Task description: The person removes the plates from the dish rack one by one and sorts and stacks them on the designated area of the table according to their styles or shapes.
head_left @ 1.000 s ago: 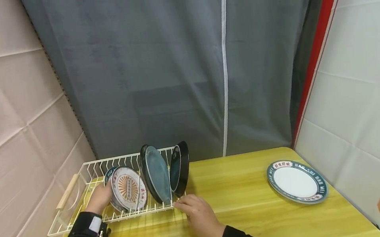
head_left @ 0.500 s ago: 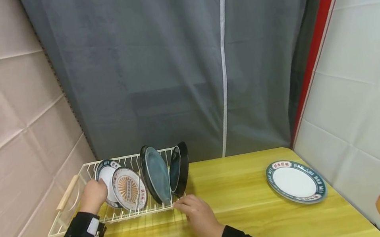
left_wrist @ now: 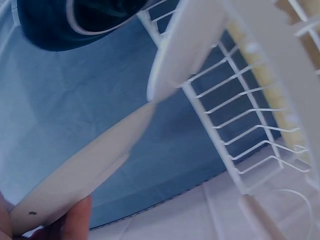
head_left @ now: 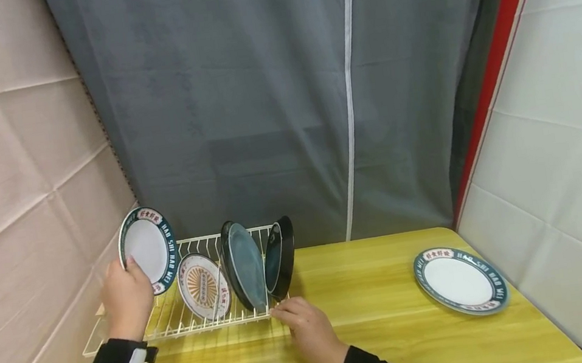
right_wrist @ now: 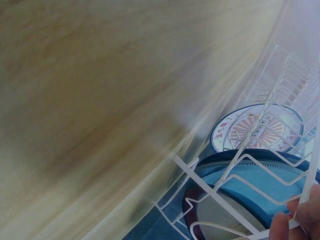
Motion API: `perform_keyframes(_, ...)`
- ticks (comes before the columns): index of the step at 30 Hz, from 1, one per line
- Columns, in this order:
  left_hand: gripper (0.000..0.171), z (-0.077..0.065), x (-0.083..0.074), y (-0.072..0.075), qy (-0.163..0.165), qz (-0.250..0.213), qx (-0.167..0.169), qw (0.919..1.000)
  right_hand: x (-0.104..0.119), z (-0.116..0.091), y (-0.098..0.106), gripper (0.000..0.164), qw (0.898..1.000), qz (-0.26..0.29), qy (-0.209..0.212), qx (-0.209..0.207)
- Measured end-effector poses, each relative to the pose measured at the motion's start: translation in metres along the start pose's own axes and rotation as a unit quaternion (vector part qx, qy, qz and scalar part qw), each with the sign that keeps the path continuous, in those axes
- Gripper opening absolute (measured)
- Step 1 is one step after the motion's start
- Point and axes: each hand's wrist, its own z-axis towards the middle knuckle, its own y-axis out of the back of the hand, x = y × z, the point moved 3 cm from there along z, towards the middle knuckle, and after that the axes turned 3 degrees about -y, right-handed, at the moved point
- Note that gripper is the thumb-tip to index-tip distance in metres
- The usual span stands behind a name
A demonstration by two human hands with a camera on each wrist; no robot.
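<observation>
My left hand (head_left: 128, 296) pinches the edge of a white plate with a dark teal lettered rim (head_left: 146, 249), raised above the left part of the white wire dish rack (head_left: 178, 330). In the left wrist view that plate (left_wrist: 95, 165) appears nearly edge-on, thumb against its underside. My right hand (head_left: 306, 330) grips the rack's front right corner; in the right wrist view its fingers (right_wrist: 280, 227) curl round the wire. Standing in the rack are a plate with an orange sunburst (head_left: 204, 286), a blue-grey plate (head_left: 247, 267) with a black dish behind it, and a deep black dish (head_left: 281, 257).
A second teal-rimmed white plate (head_left: 460, 280) lies flat on the right of the yellow wood-grain table (head_left: 361, 295). Behind the table hangs a grey curtain (head_left: 270, 104). Pale cloth walls (head_left: 12, 200) close in the left and right sides.
My left hand has drawn the teal-rimmed plate out from behind the sunburst plate and lifted it up and to the left. The right hand keeps its hold on the rack corner.
</observation>
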Motion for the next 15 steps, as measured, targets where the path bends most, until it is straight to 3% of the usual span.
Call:
perform_keyframes(7, 0.050, -0.025, -0.021, 0.015, 0.007, -0.114, -0.057, 0.9918, -0.001, -0.001, 0.001, 0.064, 1.000, -0.002, 0.008, -0.003)
perform_keyframes(11, 0.050, -0.041, -0.033, 0.013, 0.023, -0.150, -0.054, 0.9869, -0.001, 0.000, 0.002, 0.062, 1.000, -0.003, 0.005, 0.000)
perform_keyframes(15, 0.048, -0.059, -0.040, 0.006, 0.016, -0.179, -0.032, 0.9831, -0.001, 0.000, -0.001, 0.063, 1.000, -0.001, -0.001, 0.005)
